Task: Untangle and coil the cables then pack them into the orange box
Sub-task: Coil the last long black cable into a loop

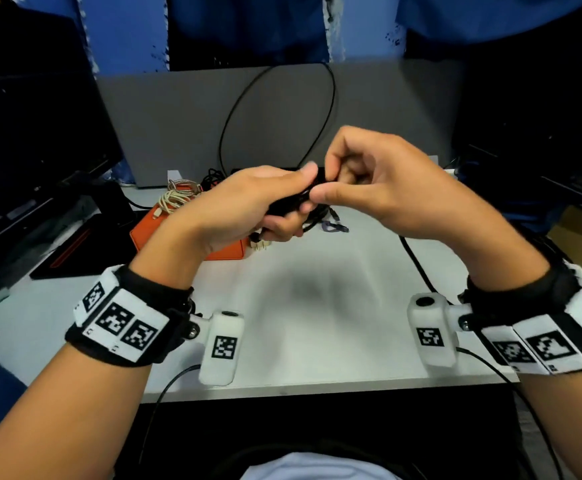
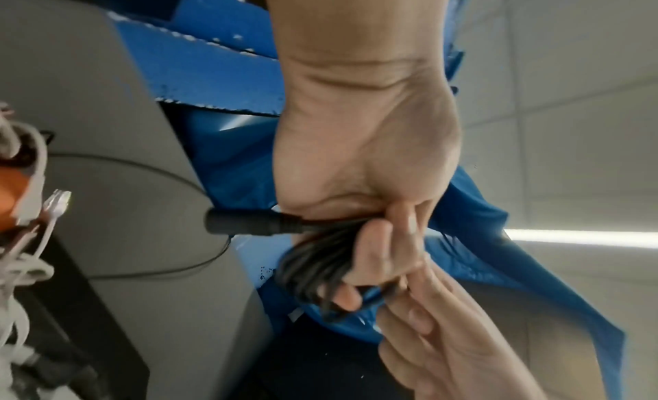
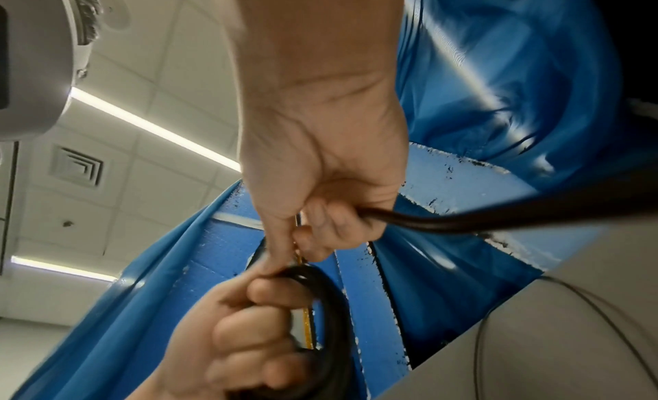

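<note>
From the head view, the left hand (image 1: 248,202) is gripping a bundle of black cable (image 1: 303,199) above the desk (image 1: 317,306), fingers curled around the loops, while the right hand (image 1: 379,188) is pinching the same cable just to the right. A large free loop is arcing away to the far side. The orange box (image 1: 151,233) is lying near left of the hands, closer to the left hand, with pale coiled cables (image 1: 175,199) resting on its far edge.

In the left wrist view, the black cable's barrel plug (image 2: 245,222) is sticking out leftward from the curled fingers (image 2: 374,251), the strands running across the palm.

In the right wrist view, the right hand's fingers (image 3: 331,223) are closing on a strand trailing rightward, and the coil (image 3: 327,307) is hanging just below in the left hand (image 3: 249,336).
</note>
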`<move>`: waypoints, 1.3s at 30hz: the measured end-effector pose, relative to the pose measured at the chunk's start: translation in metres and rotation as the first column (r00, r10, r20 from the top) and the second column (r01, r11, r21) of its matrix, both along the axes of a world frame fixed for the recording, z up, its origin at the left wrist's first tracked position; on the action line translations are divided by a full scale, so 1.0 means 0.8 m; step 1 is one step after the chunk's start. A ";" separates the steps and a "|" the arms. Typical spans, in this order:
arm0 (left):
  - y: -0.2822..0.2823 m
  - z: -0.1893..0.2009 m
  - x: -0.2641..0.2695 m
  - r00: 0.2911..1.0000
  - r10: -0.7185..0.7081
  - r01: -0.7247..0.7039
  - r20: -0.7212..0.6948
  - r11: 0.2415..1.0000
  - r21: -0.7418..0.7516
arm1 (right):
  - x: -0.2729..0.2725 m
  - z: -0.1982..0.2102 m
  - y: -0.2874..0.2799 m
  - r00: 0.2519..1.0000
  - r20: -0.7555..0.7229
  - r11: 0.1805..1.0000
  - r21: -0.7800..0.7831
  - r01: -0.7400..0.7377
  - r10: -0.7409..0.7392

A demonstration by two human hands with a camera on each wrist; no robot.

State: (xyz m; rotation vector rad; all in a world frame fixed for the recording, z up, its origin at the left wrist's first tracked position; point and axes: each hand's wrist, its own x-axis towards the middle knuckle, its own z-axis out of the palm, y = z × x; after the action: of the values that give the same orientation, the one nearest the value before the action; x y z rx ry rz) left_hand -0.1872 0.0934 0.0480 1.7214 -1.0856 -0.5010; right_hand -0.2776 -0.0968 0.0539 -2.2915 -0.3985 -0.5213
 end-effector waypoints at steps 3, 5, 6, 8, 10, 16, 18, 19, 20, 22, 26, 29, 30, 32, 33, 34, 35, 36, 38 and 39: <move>0.004 -0.001 0.001 0.977 -0.149 0.128 -0.154 0.981 -0.144 | 0.000 -0.001 0.005 0.998 0.061 1.000 0.030 0.002 -0.004; 0.001 0.002 0.003 0.913 -0.228 0.103 -0.339 0.931 -0.351 | 0.002 -0.004 0.013 0.992 0.105 0.997 0.040 0.072 -0.076; 0.000 0.005 0.006 0.857 -0.281 0.055 -0.432 0.883 -0.466 | 0.004 -0.006 0.017 0.986 0.114 0.992 0.044 0.118 -0.122; -0.003 0.008 0.014 0.750 -0.375 -0.078 -0.545 0.768 -0.636 | 0.010 -0.013 0.023 0.975 0.108 0.981 0.021 0.192 -0.193; -0.006 0.008 0.018 0.702 -0.410 -0.166 -0.583 0.702 -0.692 | 0.015 -0.022 0.028 0.970 0.093 0.975 0.005 0.223 -0.222; -0.002 0.016 -0.003 0.687 -0.466 -0.017 -0.558 0.757 -0.653 | 0.024 -0.032 0.027 0.962 0.041 0.960 -0.065 0.271 -0.268; -0.002 0.020 -0.007 0.702 -0.469 -0.026 -0.537 0.736 -0.676 | 0.024 -0.030 0.024 0.961 0.037 0.956 -0.094 0.276 -0.274; -0.003 0.022 -0.009 0.707 -0.463 -0.066 -0.535 0.710 -0.702 | 0.023 -0.029 0.025 0.963 0.034 0.955 -0.121 0.271 -0.269; -0.003 0.024 -0.008 0.714 -0.442 -0.137 -0.543 0.672 -0.728 | 0.022 -0.028 0.026 0.964 0.015 0.950 -0.168 0.265 -0.266; -0.004 0.025 -0.002 0.720 -0.387 -0.317 -0.576 0.554 -0.770 | 0.021 -0.032 0.029 0.958 -0.079 0.923 -0.300 0.241 -0.276; -0.001 0.024 0.010 0.762 -0.280 -0.472 -0.583 0.376 -0.797 | 0.015 -0.044 0.037 0.955 -0.258 0.911 -0.412 0.025 -0.144; -0.009 0.019 0.014 0.863 0.090 -0.479 -0.497 0.460 -0.748 | 0.008 -0.044 0.043 0.960 -0.271 0.906 -0.420 -0.047 -0.076; -0.014 0.016 0.011 0.887 0.253 -0.460 -0.385 0.546 -0.700 | 0.006 -0.042 0.045 0.965 -0.251 0.896 -0.443 -0.045 -0.075; -0.024 0.007 0.003 0.866 0.501 -0.437 -0.004 0.753 -0.492 | 0.002 -0.034 0.047 0.987 -0.153 0.864 -0.503 -0.033 -0.051; -0.027 0.001 0.001 0.822 0.533 -0.444 0.200 0.820 -0.361 | -0.001 -0.028 0.045 0.996 -0.079 0.855 -0.519 -0.008 -0.038; -0.026 -0.005 0.003 0.770 0.522 -0.461 0.366 0.852 -0.246 | -0.003 -0.021 0.041 0.999 -0.008 0.861 -0.509 0.029 -0.039; -0.025 -0.009 0.005 0.742 0.469 -0.456 0.479 0.877 -0.151 | -0.004 -0.014 0.035 0.998 0.042 0.885 -0.461 0.065 -0.051; -0.022 -0.011 0.006 0.767 0.388 -0.411 0.511 0.909 -0.074 | -0.007 -0.008 0.029 0.995 0.070 0.919 -0.384 0.089 -0.067; -0.015 -0.008 0.002 0.891 0.229 -0.249 0.393 0.969 0.001 | -0.010 0.000 0.016 0.990 0.106 0.967 -0.229 0.113 -0.090; -0.013 -0.005 -0.001 0.930 0.179 -0.191 0.320 0.982 0.003 | -0.010 0.000 0.012 0.987 0.126 0.978 -0.170 0.119 -0.098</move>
State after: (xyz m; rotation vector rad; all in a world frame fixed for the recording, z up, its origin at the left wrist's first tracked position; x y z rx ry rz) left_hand -0.1883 0.0833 0.0442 1.9583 -1.1272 -0.1232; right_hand -0.2853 -0.0871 0.0541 -2.4722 -0.3915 -0.7029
